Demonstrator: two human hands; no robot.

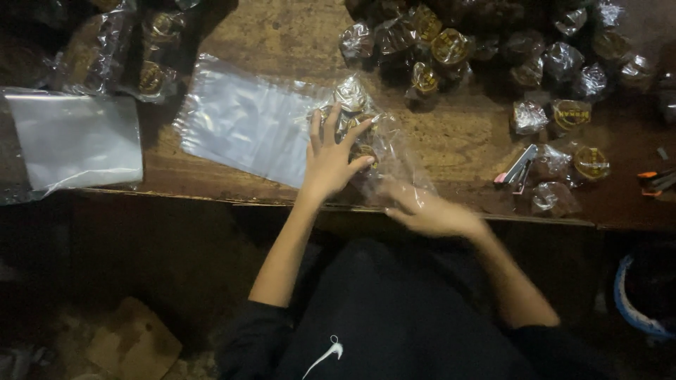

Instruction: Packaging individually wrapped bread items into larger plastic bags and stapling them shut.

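head view: left hand (331,160) on clear bag (384,144)

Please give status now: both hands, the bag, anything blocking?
Left hand flat on clear plastic bag of wrapped round cakes. Right hand blurred at bag's open end. Flat empty plastic bag beside; nothing blocking.

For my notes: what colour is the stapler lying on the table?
The stapler looks silver-grey with a pink end, seen in the head view, though the light is dim.

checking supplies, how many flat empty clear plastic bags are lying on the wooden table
2: one flat empty clear plastic bag left of the left hand, another at the table's left edge. More may be hidden.
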